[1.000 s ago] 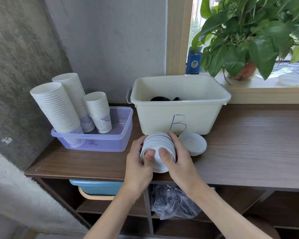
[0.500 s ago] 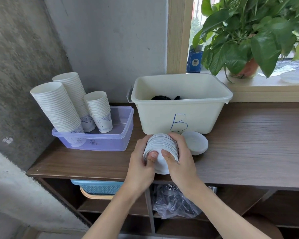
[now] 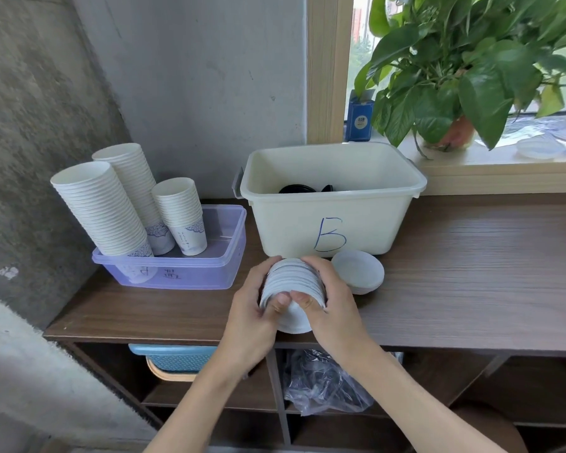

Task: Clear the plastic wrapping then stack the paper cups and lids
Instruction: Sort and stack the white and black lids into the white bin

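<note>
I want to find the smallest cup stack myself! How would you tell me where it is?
Look at the purple tray on the left of the wooden shelf, beside the cream bin marked B. Three cup stacks stand in it. Yours is the short stack, the one nearest the bin, much lower than the other two.

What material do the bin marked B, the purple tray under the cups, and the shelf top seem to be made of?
The bin marked B: opaque cream plastic with a faint sheen and a moulded rolled rim.
The purple tray: translucent plastic; the cup bases show through its wall.
The shelf top: dark brown with printed-looking wood grain and a matte finish, probably laminate board rather than solid wood, though I cannot be sure.
</note>
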A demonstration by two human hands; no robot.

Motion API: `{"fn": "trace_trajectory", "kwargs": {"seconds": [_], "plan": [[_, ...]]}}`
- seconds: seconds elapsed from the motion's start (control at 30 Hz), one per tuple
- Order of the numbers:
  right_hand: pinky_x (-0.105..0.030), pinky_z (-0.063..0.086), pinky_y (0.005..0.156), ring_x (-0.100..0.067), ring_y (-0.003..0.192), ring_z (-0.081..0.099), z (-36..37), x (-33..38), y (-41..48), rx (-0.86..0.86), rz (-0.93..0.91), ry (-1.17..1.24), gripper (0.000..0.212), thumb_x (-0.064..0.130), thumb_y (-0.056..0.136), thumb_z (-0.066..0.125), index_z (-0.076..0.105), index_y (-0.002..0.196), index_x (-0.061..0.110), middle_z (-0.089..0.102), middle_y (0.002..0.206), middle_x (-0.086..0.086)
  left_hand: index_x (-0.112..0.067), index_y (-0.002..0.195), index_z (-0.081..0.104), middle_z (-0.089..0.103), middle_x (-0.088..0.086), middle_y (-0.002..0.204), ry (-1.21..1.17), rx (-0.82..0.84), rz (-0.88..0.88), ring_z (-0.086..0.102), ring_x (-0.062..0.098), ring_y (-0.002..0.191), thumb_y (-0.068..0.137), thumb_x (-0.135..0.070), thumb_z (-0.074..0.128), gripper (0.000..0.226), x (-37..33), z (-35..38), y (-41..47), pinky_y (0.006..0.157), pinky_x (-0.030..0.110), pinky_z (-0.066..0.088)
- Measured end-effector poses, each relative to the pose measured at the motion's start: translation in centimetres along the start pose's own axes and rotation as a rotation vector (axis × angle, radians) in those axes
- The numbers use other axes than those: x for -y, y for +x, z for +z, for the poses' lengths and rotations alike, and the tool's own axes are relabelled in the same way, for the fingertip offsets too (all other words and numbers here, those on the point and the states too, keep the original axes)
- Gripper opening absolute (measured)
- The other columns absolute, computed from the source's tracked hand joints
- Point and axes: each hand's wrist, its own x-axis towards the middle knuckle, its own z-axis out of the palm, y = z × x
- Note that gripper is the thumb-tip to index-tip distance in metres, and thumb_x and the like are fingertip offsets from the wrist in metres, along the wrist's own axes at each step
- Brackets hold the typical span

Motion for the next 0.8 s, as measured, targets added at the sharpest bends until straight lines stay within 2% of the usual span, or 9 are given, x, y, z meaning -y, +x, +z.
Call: {"fn": "trace_trajectory", "kwargs": {"seconds": [0.1,0.13,0.2,0.27,0.33,0.43,0.53,0.67,0.8], "plan": [[-0.014,0.036,0.102,0.004,0.122,0.047,-0.2,0.0,0.1,0.064,0.034,0.046,0.056,0.042,0.084,0.059,0.042,0.135,0.029,0.053,0.129,0.016,-0.02,0.127,0.053,0.066,-0.002,0.117,-0.061,-0.119,-0.021,0.065,0.01,0.105,0.085,-0.024,0.059,0.043,0.1,0.3,0.0,0.084,0.016,0.05],[-0.014,0.036,0.102,0.004,0.123,0.047,-0.2,0.1,0.1,0.085,0.035,0.066,0.052,0.043,0.087,0.057,0.042,0.135,0.029,0.053,0.129,0.018,-0.022,0.125,0.053,0.067,-0.002,0.115,-0.077,-0.137,-0.028,0.065,0.009,0.103,0.085,-0.025,0.059,0.041,0.0,0.4,0.0,0.083,0.017,0.05],[-0.02,0.041,0.1,-0.004,0.121,0.052,-0.1,0.1,0.1,0.079,0.022,0.068,0.044,0.041,0.089,0.055,0.047,0.13,0.026,0.058,0.125,0.013,-0.025,0.124,0.052,0.066,-0.006,0.116,-0.061,-0.136,-0.038,0.064,0.008,0.105,0.086,-0.022,0.061,0.039,0.1,0.3,0.0,0.086,0.018,0.05],[-0.018,0.041,0.098,-0.004,0.118,0.053,-0.1,-0.1,0.0,0.038,0.032,0.056,0.04,0.033,0.09,0.057,0.049,0.128,0.026,0.059,0.124,0.01,-0.023,0.132,0.049,0.062,-0.009,0.125,0.009,-0.108,-0.038,0.059,0.006,0.116,0.09,-0.014,0.062,0.045,0.3,0.4,0.1,0.094,0.018,0.047],[-0.008,0.037,0.095,0.005,0.116,0.05,-0.2,-0.3,0.0,-0.003,0.05,0.041,0.041,0.017,0.091,0.059,0.046,0.126,0.032,0.057,0.124,0.013,-0.019,0.141,0.045,0.055,-0.008,0.135,0.094,-0.078,-0.028,0.05,-0.002,0.124,0.092,-0.005,0.06,0.053,0.6,0.7,0.3,0.101,0.014,0.041],[-0.003,0.034,0.092,0.008,0.115,0.048,-0.3,-0.4,0.0,-0.031,0.06,0.007,0.047,0.007,0.09,0.059,0.045,0.125,0.035,0.055,0.122,0.017,-0.014,0.137,0.049,0.056,-0.002,0.132,0.161,-0.113,0.002,0.048,-0.009,0.119,0.09,0.006,0.058,0.052,0.7,1.1,0.4,0.094,0.004,0.036],[-0.004,0.036,0.09,0.006,0.11,0.05,-0.1,-0.4,0.1,-0.045,0.026,-0.007,0.044,0.007,0.088,0.061,0.047,0.119,0.034,0.056,0.118,0.015,-0.011,0.133,0.051,0.059,-0.001,0.127,0.171,-0.142,0.026,0.05,-0.008,0.115,0.086,-0.002,0.058,0.049,0.7,1.3,0.2,0.092,0.003,0.036],[-0.007,0.038,0.088,-0.001,0.107,0.053,0.0,-0.3,0.1,-0.056,-0.002,-0.01,0.038,0.006,0.085,0.063,0.052,0.116,0.024,0.059,0.112,0.009,-0.012,0.131,0.053,0.06,-0.004,0.123,0.163,-0.155,0.046,0.053,-0.006,0.114,0.082,-0.017,0.058,0.049,0.6,1.3,0.2,0.092,0.005,0.038],[-0.008,0.04,0.085,-0.002,0.102,0.055,0.2,0.1,-0.1,-0.082,-0.021,-0.005,0.032,0.014,0.082,0.063,0.054,0.112,0.022,0.061,0.107,0.009,-0.014,0.128,0.055,0.062,-0.001,0.12,0.139,-0.189,0.057,0.057,-0.001,0.111,0.083,-0.019,0.058,0.045,0.8,1.5,0.2,0.092,0.009,0.041]]}}
